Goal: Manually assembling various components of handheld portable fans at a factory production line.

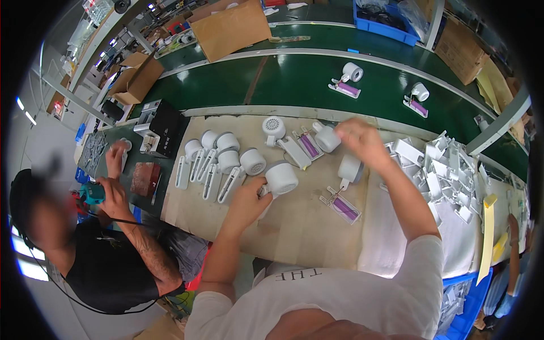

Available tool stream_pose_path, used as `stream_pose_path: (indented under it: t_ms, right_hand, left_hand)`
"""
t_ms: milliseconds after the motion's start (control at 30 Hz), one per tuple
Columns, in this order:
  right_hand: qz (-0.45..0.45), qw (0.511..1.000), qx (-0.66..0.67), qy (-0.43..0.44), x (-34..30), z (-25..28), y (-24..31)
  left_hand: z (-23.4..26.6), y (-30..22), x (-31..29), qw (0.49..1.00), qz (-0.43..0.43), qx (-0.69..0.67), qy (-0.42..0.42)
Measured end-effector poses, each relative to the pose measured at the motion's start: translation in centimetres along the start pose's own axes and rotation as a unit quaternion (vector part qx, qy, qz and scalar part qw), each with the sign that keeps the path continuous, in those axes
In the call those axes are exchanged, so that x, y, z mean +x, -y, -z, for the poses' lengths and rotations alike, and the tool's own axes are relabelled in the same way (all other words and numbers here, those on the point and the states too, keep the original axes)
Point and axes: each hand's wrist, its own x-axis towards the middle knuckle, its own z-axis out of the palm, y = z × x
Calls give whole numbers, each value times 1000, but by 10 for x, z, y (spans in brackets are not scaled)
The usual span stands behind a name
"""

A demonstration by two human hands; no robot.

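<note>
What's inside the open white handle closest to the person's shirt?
A long purple part lies inside the open white handle. Whatever is underneath can't be seen, because the purple part covers it.

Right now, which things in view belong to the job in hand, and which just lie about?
Seemingly in the job:
white round-headed unit in the left hand;
white head by the right hand;
white parts pile.

Seemingly just lying about:
cardboard box;
blue bin.

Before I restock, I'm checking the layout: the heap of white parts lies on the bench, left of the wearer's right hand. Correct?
Not left: the head view shows the heap of white parts on the bench, right of the right hand.
</note>
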Motion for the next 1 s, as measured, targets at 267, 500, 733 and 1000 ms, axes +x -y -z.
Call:
stream_pose_path:
  t_ms: [267,500,733,1000]
  right_hand:
    - [-238,896,-369,-57,106,-11,-150]
    - [-287,935,-205,-30,123,0,-166]
    - [-196,942,265,-58,62,11,-3]
    - [-67,995,65,42,-63,-54,100]
  left_hand:
    - [21,26,21,948,83,308,9]
    - [30,32,34,926,111,362,9]
    - [-7,-16,42,931,46,-363,18]
    - [-64,-70,23,745,72,-662,-43]
